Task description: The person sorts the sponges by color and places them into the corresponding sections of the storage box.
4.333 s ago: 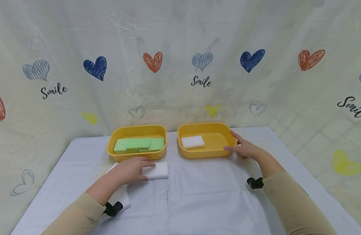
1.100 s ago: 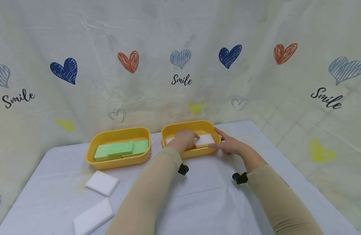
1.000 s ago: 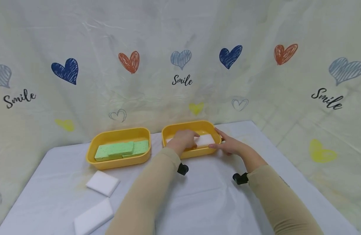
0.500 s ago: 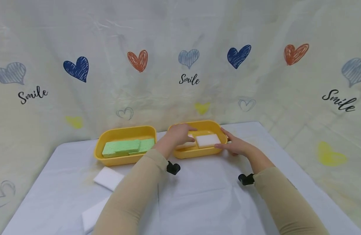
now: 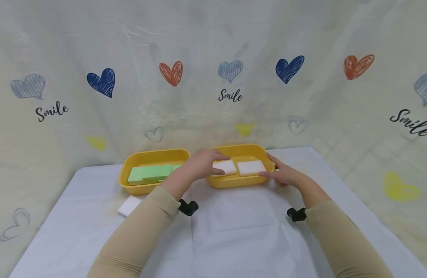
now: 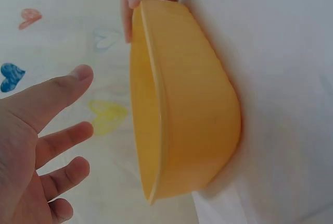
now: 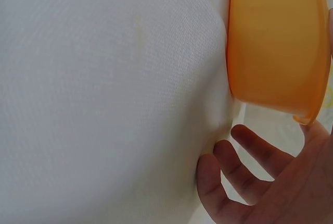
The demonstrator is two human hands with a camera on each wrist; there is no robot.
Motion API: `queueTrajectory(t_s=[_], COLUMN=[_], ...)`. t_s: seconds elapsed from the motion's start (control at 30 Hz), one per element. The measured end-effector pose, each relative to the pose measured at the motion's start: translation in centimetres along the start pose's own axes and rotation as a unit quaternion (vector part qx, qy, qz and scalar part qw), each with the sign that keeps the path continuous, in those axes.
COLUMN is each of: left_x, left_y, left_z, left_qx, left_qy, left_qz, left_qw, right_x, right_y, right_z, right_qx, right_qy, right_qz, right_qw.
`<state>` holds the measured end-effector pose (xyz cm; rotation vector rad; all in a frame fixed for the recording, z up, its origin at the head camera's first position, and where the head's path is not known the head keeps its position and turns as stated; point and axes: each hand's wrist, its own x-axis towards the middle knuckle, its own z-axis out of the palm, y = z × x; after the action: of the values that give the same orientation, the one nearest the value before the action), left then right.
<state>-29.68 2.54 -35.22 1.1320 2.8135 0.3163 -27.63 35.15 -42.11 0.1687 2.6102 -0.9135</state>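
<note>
Soft, even light fills the head view, which is reasonably sharp; a faint shadow lies under the right sleeve, toward the right edge of the pale desk. Beyond the far edge, creases in the sheet shine weakly. The left-wrist view is hazy, with blurred hearts; the right-wrist view is dimmer, gray shadow spreading beside the right hand.

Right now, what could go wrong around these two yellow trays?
The left sleeve overlaps a loose white sponge in the head view and might drag it. The left hand partly hides the left yellow tray and could bump it. The right hand, touching the right yellow tray, might shift it.
</note>
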Motion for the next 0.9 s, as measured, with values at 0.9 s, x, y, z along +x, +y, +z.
queueTrajectory(t_s=[0.9], left_x=[-17.4], left_y=[-8.6], left_z=[0.9], left_qx=[-0.011], left_qy=[0.020], left_qz=[-0.057], left_qw=[0.9981], right_x=[0.0], right_y=[-0.1], right_z=[0.1], right_qx=[-0.003], right_qy=[-0.007], right_qz=[-0.015], right_qw=[0.9999])
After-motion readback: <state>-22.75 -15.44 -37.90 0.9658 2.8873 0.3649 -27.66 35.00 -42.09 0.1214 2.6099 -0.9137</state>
